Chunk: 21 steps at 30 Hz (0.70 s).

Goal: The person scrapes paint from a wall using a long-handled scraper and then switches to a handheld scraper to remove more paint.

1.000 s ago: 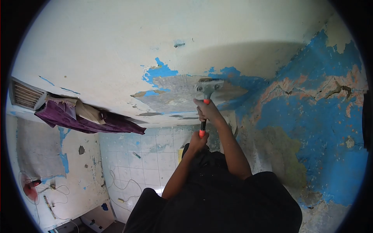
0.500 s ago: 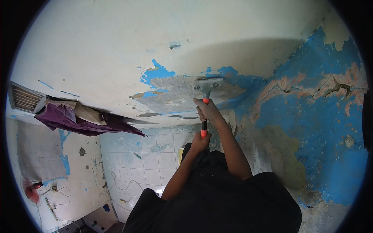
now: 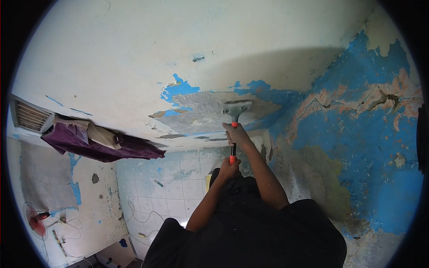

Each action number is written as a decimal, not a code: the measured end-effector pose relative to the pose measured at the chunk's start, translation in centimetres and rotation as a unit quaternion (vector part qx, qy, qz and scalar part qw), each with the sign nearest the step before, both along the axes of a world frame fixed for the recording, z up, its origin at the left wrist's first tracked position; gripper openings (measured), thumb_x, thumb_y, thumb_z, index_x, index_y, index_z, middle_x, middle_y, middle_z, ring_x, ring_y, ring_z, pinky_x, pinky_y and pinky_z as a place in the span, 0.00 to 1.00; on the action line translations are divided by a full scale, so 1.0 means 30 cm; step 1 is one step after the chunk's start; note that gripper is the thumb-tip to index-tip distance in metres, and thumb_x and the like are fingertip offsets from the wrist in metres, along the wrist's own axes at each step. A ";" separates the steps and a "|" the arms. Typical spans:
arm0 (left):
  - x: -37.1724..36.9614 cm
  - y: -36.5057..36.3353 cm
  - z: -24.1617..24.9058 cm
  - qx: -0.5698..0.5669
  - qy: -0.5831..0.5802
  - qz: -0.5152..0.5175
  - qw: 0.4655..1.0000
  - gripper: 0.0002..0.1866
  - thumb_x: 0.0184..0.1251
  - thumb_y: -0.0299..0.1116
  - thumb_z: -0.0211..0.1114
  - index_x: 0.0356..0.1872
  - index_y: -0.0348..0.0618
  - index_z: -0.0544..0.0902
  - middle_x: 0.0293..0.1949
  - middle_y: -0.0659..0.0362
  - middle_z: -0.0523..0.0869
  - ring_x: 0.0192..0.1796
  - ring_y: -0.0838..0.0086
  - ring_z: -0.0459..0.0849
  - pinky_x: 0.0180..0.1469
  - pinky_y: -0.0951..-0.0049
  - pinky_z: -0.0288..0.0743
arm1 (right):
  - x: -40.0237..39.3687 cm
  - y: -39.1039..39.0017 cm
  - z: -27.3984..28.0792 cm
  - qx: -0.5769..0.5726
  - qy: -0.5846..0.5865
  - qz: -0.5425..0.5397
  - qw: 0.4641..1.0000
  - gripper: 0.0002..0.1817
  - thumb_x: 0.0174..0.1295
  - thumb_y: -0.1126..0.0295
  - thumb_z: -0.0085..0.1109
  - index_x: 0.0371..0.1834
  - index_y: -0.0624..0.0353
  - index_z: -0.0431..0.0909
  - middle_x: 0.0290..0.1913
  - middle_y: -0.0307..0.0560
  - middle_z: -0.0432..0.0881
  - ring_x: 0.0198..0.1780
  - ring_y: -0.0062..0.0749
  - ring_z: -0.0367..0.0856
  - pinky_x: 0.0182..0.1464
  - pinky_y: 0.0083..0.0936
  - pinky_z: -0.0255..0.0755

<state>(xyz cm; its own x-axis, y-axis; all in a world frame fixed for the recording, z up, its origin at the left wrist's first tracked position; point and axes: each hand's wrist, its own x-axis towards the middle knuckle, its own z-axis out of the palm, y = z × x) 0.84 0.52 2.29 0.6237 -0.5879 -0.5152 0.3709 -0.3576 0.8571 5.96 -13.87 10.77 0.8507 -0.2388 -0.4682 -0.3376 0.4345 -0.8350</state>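
A long-handled scraper (image 3: 233,114) with a wide pale head and a red-and-black handle is held in both my hands. Higher on the handle, just below the head, my right hand (image 3: 239,136) is wrapped round the grip. My left hand (image 3: 229,169) closes on the lower end, close to my body. The scraper's head overlaps a bare grey patch (image 3: 196,105) on the off-white wall (image 3: 134,58). Ragged blue paint (image 3: 178,89) edges this patch.
At right is a blue wall (image 3: 366,152) with a jagged crack (image 3: 386,99). A purple cloth (image 3: 98,145) hangs at left beside a slatted vent (image 3: 31,115). Below lie a tiled floor (image 3: 174,190) and a cable (image 3: 143,216); a red fan (image 3: 37,223) stands lower left.
The scraper and both hands have moved down a little, its head shifting from the patch's upper edge further onto the grey area. The view has tilted slightly.
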 end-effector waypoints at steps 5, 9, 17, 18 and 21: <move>0.050 -0.028 0.154 -0.019 -0.038 0.010 0.999 0.16 0.59 0.39 0.61 0.18 0.41 0.73 0.13 0.62 0.74 0.15 0.78 0.72 0.19 0.74 0.65 | 0.027 0.004 0.235 -0.025 -0.028 0.000 0.999 0.25 0.65 0.58 0.54 0.10 0.52 0.61 0.07 0.34 0.59 0.06 0.22 0.57 0.10 0.25 0.55; 0.041 -0.056 0.216 -0.070 0.021 0.015 0.997 0.15 0.59 0.39 0.61 0.18 0.42 0.72 0.13 0.63 0.73 0.14 0.78 0.72 0.18 0.74 0.65 | 0.033 -0.011 0.225 -0.068 -0.027 0.016 0.997 0.25 0.65 0.59 0.54 0.10 0.53 0.62 0.07 0.34 0.60 0.06 0.23 0.59 0.11 0.25 0.55; 0.018 -0.027 0.159 -0.013 0.001 0.020 1.000 0.14 0.59 0.38 0.61 0.19 0.41 0.72 0.14 0.63 0.73 0.16 0.78 0.73 0.19 0.73 0.65 | 0.022 -0.001 0.206 -0.055 -0.011 0.021 0.998 0.25 0.65 0.59 0.53 0.10 0.53 0.62 0.07 0.35 0.60 0.07 0.23 0.60 0.11 0.25 0.56; 0.032 -0.042 0.192 -0.021 -0.012 0.015 1.000 0.14 0.59 0.38 0.61 0.19 0.41 0.72 0.14 0.63 0.73 0.16 0.78 0.73 0.19 0.73 0.65 | 0.026 -0.002 0.273 -0.065 -0.020 0.018 0.998 0.24 0.66 0.59 0.53 0.12 0.53 0.61 0.07 0.34 0.59 0.07 0.22 0.58 0.11 0.24 0.56; 0.029 -0.055 0.151 -0.034 -0.001 0.029 0.999 0.14 0.58 0.38 0.61 0.18 0.41 0.72 0.14 0.63 0.73 0.16 0.78 0.73 0.19 0.73 0.65 | 0.036 0.004 0.215 -0.085 -0.020 0.033 0.996 0.24 0.66 0.58 0.53 0.13 0.52 0.61 0.07 0.33 0.59 0.07 0.20 0.56 0.11 0.23 0.55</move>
<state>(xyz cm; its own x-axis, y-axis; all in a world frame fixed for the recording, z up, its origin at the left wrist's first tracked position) 1.70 -1.14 6.82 0.6582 -0.5846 -0.4744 0.3878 -0.2767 0.8792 7.04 -13.76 17.21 0.8849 -0.2540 -0.3905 -0.3252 0.2632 -0.9083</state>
